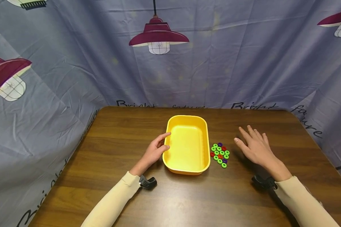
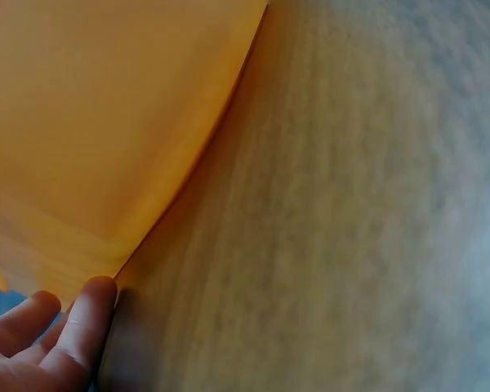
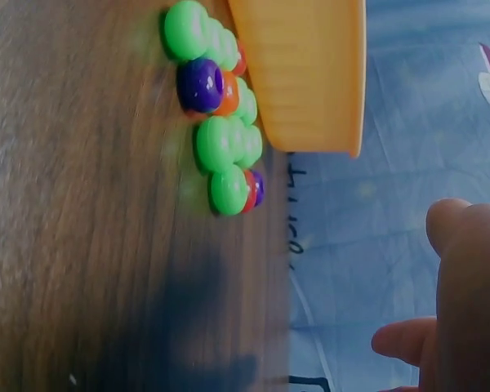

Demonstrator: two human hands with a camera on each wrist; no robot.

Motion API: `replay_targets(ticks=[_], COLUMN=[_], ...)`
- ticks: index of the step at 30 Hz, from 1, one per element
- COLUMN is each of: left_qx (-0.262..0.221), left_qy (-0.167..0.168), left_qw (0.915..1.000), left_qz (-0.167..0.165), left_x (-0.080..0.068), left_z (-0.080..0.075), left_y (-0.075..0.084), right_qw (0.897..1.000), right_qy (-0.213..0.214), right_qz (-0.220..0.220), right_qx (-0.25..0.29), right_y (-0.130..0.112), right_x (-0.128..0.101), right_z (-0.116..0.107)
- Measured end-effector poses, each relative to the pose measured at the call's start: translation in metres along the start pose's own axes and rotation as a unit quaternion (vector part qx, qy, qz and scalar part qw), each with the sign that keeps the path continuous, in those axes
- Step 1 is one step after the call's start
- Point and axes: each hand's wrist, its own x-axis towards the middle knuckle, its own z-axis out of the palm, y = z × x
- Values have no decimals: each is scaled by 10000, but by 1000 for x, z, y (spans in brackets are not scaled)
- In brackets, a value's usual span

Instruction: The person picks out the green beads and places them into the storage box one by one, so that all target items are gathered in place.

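My left hand [image 1: 154, 150] holds the left side of a yellow plastic tub [image 1: 188, 145], with thumb and index finger over its rim. In the left wrist view, fingers [image 2: 86, 327] meet the tub's outer wall. Right of the tub, a loose group of small ring-shaped beads [image 1: 220, 153] lies on the table: mostly green, some red, orange and purple. My right hand [image 1: 257, 146] hovers to the right of these beads, its fingers spread and holding nothing. The right wrist view shows the beads [image 3: 220, 139] close beside the tub's wall.
A brown wood-grain table [image 1: 125, 135] carries the tub and beads. Grey-blue cloth [image 1: 216, 63] printed with red lamps and lettering hangs behind and along the sides. Black camera mounts [image 1: 148, 183] sit on both wrists.
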Motion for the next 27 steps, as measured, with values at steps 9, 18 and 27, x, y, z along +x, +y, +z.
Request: replay_targets(ticks=[9, 18, 27], left_qx=[-51, -32, -59], left_qy=[52, 94, 92], left_qw=[10000, 9999, 9999], left_qz=[45, 42, 36], left_x=[2, 1, 0], left_z=[0, -2, -1], left_y=[-1, -3, -4], right_qw=[9990, 9943, 9909], right_qy=[166, 188, 417], right_qz=[-218, -712, -997], right_qx=[352, 776, 809], right_y=[-6, -7, -4], right_x=[1, -6, -8], right_z=[6, 19, 31])
